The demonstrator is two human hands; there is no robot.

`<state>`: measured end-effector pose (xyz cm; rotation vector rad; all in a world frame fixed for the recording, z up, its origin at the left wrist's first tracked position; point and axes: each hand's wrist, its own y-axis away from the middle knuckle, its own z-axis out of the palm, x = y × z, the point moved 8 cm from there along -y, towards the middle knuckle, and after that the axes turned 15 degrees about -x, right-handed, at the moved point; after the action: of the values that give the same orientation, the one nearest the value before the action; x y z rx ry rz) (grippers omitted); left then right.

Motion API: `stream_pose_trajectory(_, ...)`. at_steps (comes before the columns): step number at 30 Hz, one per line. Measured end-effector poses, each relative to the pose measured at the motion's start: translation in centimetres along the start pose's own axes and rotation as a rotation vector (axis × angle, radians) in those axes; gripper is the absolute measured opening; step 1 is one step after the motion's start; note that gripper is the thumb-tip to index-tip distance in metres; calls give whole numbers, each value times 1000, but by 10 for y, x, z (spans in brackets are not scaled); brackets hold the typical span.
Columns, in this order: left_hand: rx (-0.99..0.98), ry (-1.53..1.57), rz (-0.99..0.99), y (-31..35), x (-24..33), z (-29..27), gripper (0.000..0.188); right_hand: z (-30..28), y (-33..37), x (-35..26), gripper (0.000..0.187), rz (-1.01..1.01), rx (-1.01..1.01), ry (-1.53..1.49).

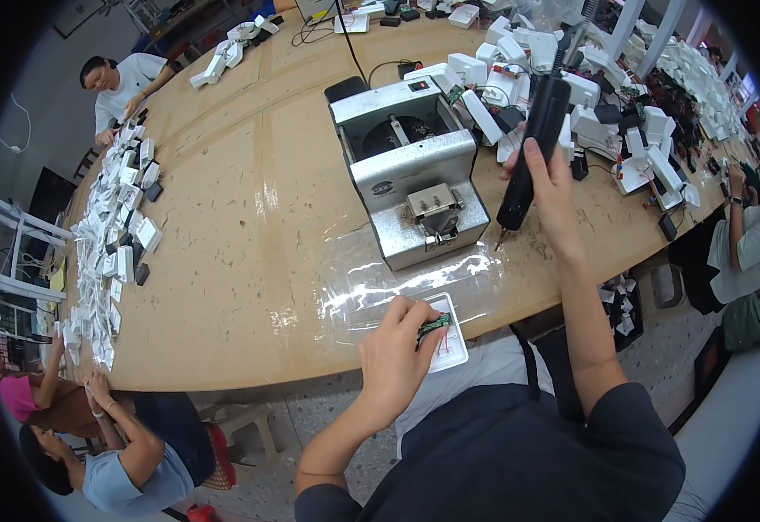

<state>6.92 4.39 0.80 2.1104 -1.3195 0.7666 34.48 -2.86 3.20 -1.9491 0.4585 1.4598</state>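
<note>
My right hand (545, 187) is wrapped round a black electric screwdriver (538, 143), which hangs with its bit pointing down just right of a metal screw feeder (419, 165). At the table's near edge, my left hand (397, 348) pinches a small green circuit board (435, 325). That board is over a shallow white plastic housing (454, 352), with thin red wires showing inside the housing. My fingers hide part of both. The screw feeder has a dark round bowl in its top and a small metal outlet at its front.
White housings, black parts and wires form a large heap (519, 70) at the far right. A long row of white parts (123, 235) lines the table's left side. Clear plastic film (345, 291) covers the table before the feeder. Other people sit left and right.
</note>
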Motion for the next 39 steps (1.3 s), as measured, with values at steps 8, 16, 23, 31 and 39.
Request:
stream_pose_trajectory(8,97,85,-8,3,-2,-1,16,32,4,-96,68,-419,-166,-303)
stream_pose_trajectory(16,129,88,0,5,0,-1,17,101,-24,-129,90,-422,-273,-349)
stream_pose_trajectory(23,126,139,7,5,-4,0,17,109,-22,-116,91,-426,-297,-288)
stream_pose_trajectory(31,126,175,14,5,-6,1,17,124,-23,-118,101,-523,-565,-382)
stream_pose_trajectory(39,153,165,25,6,-4,0,18,119,-18,-118,78,-473,-219,-148)
